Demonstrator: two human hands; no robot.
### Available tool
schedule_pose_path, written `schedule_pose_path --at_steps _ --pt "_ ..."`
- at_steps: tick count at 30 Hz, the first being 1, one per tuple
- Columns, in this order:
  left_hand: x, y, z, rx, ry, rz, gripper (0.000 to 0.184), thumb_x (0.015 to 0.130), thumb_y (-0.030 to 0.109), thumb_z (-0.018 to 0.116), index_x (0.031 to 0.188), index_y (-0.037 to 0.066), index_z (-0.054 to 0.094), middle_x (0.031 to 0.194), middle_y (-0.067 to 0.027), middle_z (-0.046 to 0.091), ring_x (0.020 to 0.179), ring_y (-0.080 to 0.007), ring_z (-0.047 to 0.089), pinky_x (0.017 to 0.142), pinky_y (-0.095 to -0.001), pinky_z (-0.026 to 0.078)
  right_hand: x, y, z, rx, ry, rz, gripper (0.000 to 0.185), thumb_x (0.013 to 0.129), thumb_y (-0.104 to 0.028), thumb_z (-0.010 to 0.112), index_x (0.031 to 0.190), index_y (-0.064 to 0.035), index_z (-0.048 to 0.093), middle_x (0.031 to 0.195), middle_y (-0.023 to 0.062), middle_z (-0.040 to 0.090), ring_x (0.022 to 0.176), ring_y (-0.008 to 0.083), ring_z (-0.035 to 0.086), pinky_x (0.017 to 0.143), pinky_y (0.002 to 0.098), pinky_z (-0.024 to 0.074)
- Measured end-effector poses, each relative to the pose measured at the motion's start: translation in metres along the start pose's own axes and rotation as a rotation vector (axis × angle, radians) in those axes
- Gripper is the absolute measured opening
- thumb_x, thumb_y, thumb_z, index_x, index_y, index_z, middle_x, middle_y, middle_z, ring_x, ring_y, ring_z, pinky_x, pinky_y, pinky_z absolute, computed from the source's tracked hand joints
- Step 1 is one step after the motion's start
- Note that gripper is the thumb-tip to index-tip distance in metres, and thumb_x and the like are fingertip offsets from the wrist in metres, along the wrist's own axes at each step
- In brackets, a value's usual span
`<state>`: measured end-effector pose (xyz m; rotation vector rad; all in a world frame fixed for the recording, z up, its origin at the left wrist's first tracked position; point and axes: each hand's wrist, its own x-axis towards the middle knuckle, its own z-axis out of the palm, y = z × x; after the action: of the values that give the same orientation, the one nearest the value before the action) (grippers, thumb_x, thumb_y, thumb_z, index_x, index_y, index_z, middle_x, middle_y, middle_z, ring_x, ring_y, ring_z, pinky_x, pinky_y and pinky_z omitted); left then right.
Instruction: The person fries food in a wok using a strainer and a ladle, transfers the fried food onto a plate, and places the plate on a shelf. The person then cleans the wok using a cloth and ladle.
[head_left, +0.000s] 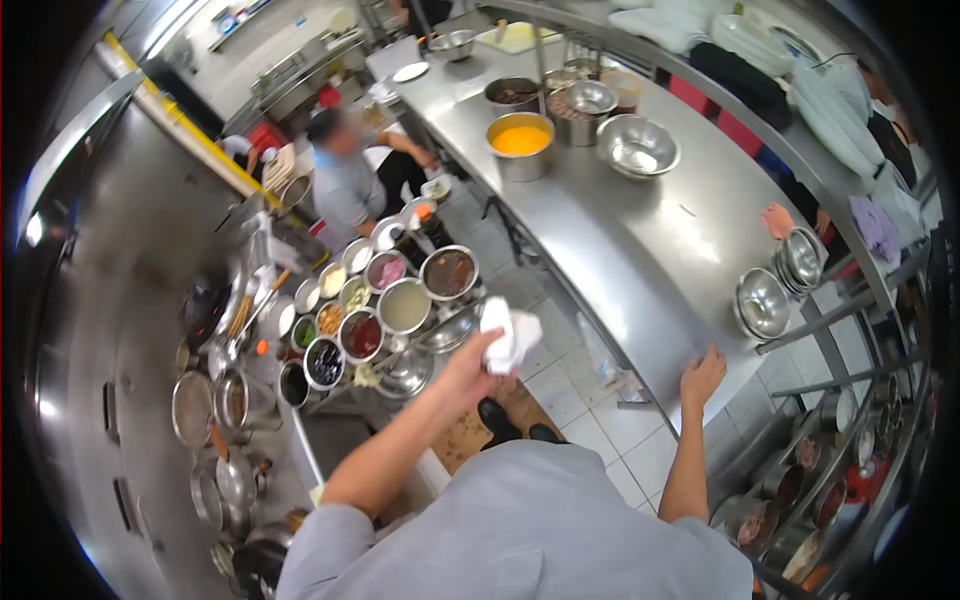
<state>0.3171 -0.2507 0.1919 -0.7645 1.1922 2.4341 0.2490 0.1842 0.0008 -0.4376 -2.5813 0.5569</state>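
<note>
My left hand (472, 368) is closed on a bunched white cloth (511, 338), held over the floor between the two counters. Just left of it is a group of round metal pots with sauces and ingredients, among them a pot of cloudy liquid (405, 305), one of dark red sauce (361, 334) and one of brown sauce (449, 272). My right hand (703, 377) rests on the near end of the steel table (640, 290), fingers apart and holding nothing. Stacked metal bowls (763, 303) stand on the table beyond that hand.
A co-worker in a grey shirt (345, 180) stands past the pots. On the table's far part are a pot of orange liquid (520, 138) and an empty metal bowl (638, 146). Shelves with pots (752, 520) stand at lower right. Strainers (192, 408) and pans lie at left.
</note>
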Motion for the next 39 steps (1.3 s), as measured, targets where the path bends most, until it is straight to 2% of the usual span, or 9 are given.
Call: schedule_pose_path --at_steps 4,11,14,16,18,19,24,31,39 --pt "0.038 0.088 0.107 0.181 -0.195 0.199 0.047 0.095 0.027 0.059 0.135 0.005 0.045 0.114 -0.0126 0.064 0.096 -0.0267 0.066 0.075 -0.0401 0.058 -0.015 0.014 -0.015 -0.075 -0.070 0.098 0.046 0.078 -0.006 0.060 0.123 -0.0010 0.056 0.131 0.0285 0.049 0.124 0.0437 0.045 0.108 0.0513 0.0342" --pt "0.098 0.133 0.249 0.687 -0.779 0.080 0.057 0.089 0.026 0.064 0.135 0.002 0.041 0.128 -0.0128 0.057 0.109 -0.0229 0.060 0.080 -0.0370 0.055 -0.045 -0.019 -0.011 -0.206 0.116 0.126 0.047 0.083 -0.009 0.059 0.129 -0.0017 0.055 0.138 0.0227 0.045 0.129 0.0412 0.041 0.111 0.0538 0.0292" --pt "0.090 0.140 0.312 1.380 -0.988 0.558 0.061 0.082 0.026 0.068 0.134 0.003 0.046 0.133 -0.0186 0.055 0.114 -0.0274 0.059 0.094 -0.0347 0.048 -0.044 -0.019 -0.009 -0.229 0.108 0.158 0.047 0.085 -0.011 0.059 0.130 -0.0031 0.054 0.139 0.0219 0.045 0.132 0.0418 0.039 0.111 0.0556 0.0288" --pt "0.072 0.146 0.347 1.457 -1.127 0.659 0.055 0.081 0.022 0.068 0.130 0.005 0.051 0.126 -0.0193 0.057 0.113 -0.0306 0.059 0.095 -0.0364 0.047 -0.042 -0.020 -0.008 -0.241 0.120 0.181 0.046 0.084 -0.011 0.059 0.130 -0.0036 0.054 0.138 0.0216 0.046 0.132 0.0414 0.039 0.111 0.0553 0.0289" --pt "0.070 0.147 0.379 1.429 -1.285 1.397 0.054 0.078 0.013 0.066 0.129 0.005 0.050 0.120 -0.0170 0.057 0.112 -0.0342 0.058 0.093 -0.0396 0.048 -0.042 -0.020 -0.010 -0.257 0.118 0.218 0.045 0.084 -0.011 0.058 0.129 -0.0042 0.054 0.138 0.0213 0.046 0.131 0.0410 0.040 0.111 0.0550 0.0291" --pt "0.064 0.149 0.395 1.414 -1.337 1.391 0.054 0.078 0.013 0.066 0.129 0.005 0.050 0.120 -0.0170 0.057 0.112 -0.0342 0.058 0.093 -0.0396 0.048 -0.041 -0.022 -0.013 -0.251 0.109 0.205 0.045 0.084 -0.012 0.058 0.128 -0.0047 0.054 0.137 0.0208 0.047 0.131 0.0407 0.040 0.112 0.0548 0.0293" --pt "0.052 0.159 0.479 0.974 -1.135 1.890 0.046 0.070 0.005 0.067 0.114 0.007 0.053 0.114 -0.0161 0.055 0.103 -0.0402 0.058 0.087 -0.0437 0.049 -0.041 -0.017 -0.008 -0.290 0.129 0.208 0.046 0.082 -0.014 0.059 0.127 -0.0062 0.055 0.135 0.0198 0.048 0.129 0.0397 0.042 0.111 0.0545 0.0303" --pt "0.168 0.081 0.552 1.263 -0.970 1.814 0.045 0.073 0.010 0.069 0.116 0.012 0.058 0.120 -0.0137 0.054 0.103 -0.0365 0.058 0.086 -0.0462 0.051 -0.041 -0.015 -0.011 -0.197 0.175 0.201 0.043 0.082 -0.011 0.059 0.124 -0.0060 0.057 0.133 0.0206 0.051 0.128 0.0411 0.044 0.109 0.0550 0.0333" --pt "0.177 0.055 0.557 1.017 -0.739 1.765 0.045 0.074 0.010 0.074 0.118 0.013 0.063 0.127 -0.0131 0.056 0.116 -0.0353 0.056 0.096 -0.0421 0.048 -0.038 -0.017 -0.019 -0.156 0.187 0.212 0.043 0.078 -0.008 0.061 0.121 -0.0050 0.058 0.131 0.0201 0.051 0.126 0.0409 0.046 0.106 0.0563 0.0356"
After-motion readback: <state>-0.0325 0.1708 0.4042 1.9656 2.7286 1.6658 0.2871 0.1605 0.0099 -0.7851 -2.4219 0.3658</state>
